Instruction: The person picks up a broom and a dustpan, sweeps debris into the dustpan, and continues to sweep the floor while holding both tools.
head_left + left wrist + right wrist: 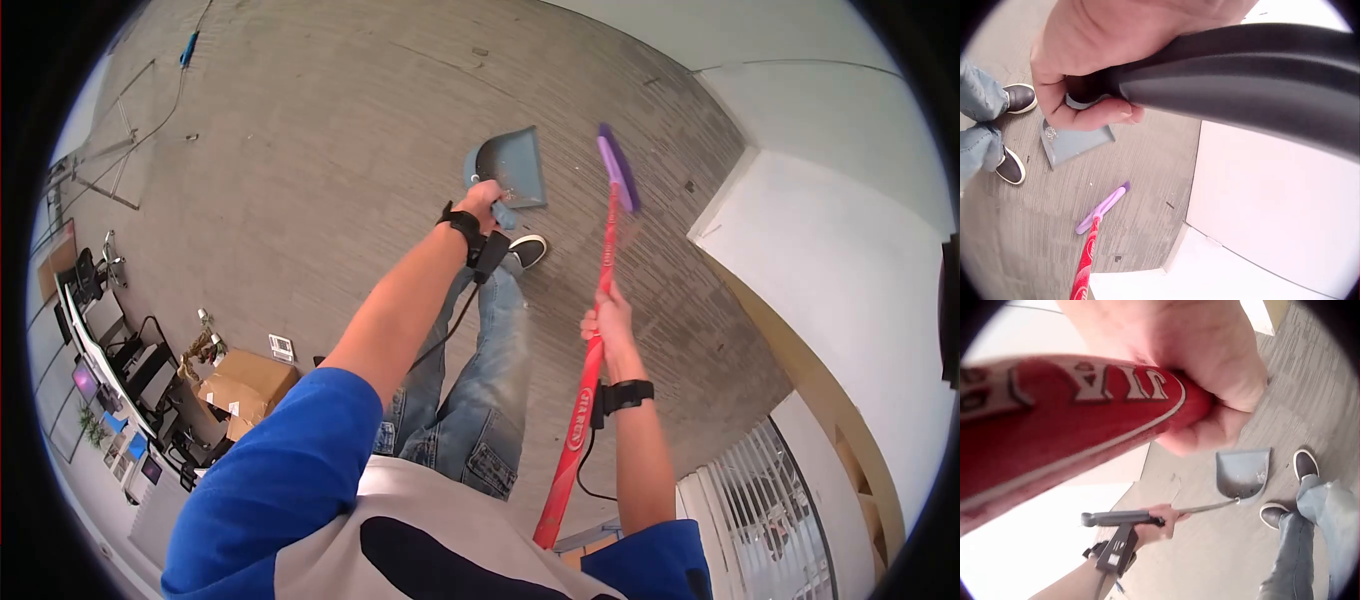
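In the head view, the left hand (pixel 485 205) is curled round the dustpan's dark handle, which fills the upper right of the left wrist view (pixel 1241 78). The grey-blue dustpan (pixel 520 165) lies on the floor with small light debris in it. The right hand (pixel 612 320) grips the red broom pole (pixel 582 405); the right wrist view shows its fingers wrapped round the lettered red pole (pixel 1085 419). A purple broom head (pixel 618 170) is at the pole's far end, right of the dustpan and apart from it.
White walls (pixel 830 220) meet the wood-patterned floor (pixel 330 150) at the right. The person's shoe (pixel 528 250) is just below the dustpan. Cardboard boxes (pixel 248 385), desks and chairs stand at the lower left; a metal frame and cable are at the upper left.
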A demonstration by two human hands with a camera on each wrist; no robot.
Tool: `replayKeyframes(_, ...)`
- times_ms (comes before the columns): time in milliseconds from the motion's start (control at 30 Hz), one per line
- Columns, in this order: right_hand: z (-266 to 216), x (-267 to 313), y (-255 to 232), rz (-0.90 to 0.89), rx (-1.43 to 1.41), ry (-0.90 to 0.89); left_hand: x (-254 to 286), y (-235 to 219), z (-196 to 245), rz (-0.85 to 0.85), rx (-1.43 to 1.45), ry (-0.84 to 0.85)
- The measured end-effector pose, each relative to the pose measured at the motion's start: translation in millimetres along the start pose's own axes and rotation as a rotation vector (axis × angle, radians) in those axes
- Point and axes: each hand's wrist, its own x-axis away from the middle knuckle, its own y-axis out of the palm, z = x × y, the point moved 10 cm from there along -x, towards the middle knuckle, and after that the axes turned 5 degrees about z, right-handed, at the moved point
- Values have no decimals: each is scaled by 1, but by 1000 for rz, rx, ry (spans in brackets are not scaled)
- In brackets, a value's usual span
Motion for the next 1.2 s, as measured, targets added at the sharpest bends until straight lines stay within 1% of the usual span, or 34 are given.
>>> replayKeyframes(33,6,10,8,-21,11,10,18,19,-61,-30,534,-689)
replayKeyframes(67,11,19,17,-42,22,20,61,55,-84,-62,1063,-1383)
replayKeyframes(100,11,28,26,-37,21,18,56,75,-141,-192,650,-1030)
replayKeyframes(133,13,37,37,-54,12,38,59,74,-143,-198,654,-1033)
replayKeyframes(200,17,55,48,-63,0,59,65,66,-129,-165,734,-1074)
replayKeyframes(233,18,64,62,-164,-34,110,71,45,-90,-25,900,-1398)
replayKeyframes(267,20,72,73,-266,-64,159,71,49,-94,-26,907,-1394)
replayKeyframes(300,20,79,79,-315,-61,189,72,52,-97,-40,888,-1405)
replayKeyframes(367,17,90,78,-322,-48,176,74,47,-106,-48,874,-1405)
replayKeyframes(433,19,104,69,-362,-53,160,71,30,-78,-91,986,-1351)
replayKeyframes(467,20,111,59,-364,-46,154,73,21,-71,-84,992,-1344)
replayKeyframes(533,15,122,33,-308,-79,138,84,12,-60,-126,1067,-1397)
replayKeyframes(567,16,125,20,-314,-70,137,84,1,-55,-132,1039,-1312)
replayKeyframes(633,12,125,-1,-334,-181,97,100,-16,-60,-78,1029,-1298)
replayKeyframes(667,10,119,-14,-277,-172,83,108,-25,-63,-34,1020,-1283)
replayKeyframes(700,4,112,-20,-259,-181,63,116,-33,-58,-77,1054,-1271)
replayKeyframes(733,-1,106,-26,-240,-191,41,130,-41,-59,-67,1059,-1273)
replayKeyframes(800,-7,89,-30,-222,-221,31,156,-56,-62,-71,1076,-1337)
replayKeyframes(833,-10,76,-32,-197,-257,30,166,-58,-62,-64,1135,-1344)
replayKeyframes(867,-15,63,-29,-208,-243,35,174,-61,-66,-43,1138,-1347)
replayKeyframes(900,-18,47,-29,-181,-268,44,187,-67,-60,22,1206,-1449)
replayKeyframes(933,-15,33,-31,-150,-301,56,201,-71,-56,81,1268,-1551)
replayKeyframes(967,-11,23,-30,-152,-306,64,207,-75,-50,77,1283,-1577)
replayKeyframes(1033,-3,5,-28,-178,-375,126,217,-73,-54,69,1263,-1545)
replayKeyframes(1067,3,-2,-31,-183,-369,126,222,-71,-56,62,1251,-1517)
replayKeyframes(1133,27,-8,-24,-195,-507,271,224,-68,-60,58,1235,-1515)
replayKeyframes(1167,35,-10,-23,-193,-502,279,224,-67,-61,43,1213,-1511)
replayKeyframes(1200,45,-8,-20,-162,-464,250,226,-64,-59,47,1212,-1515)
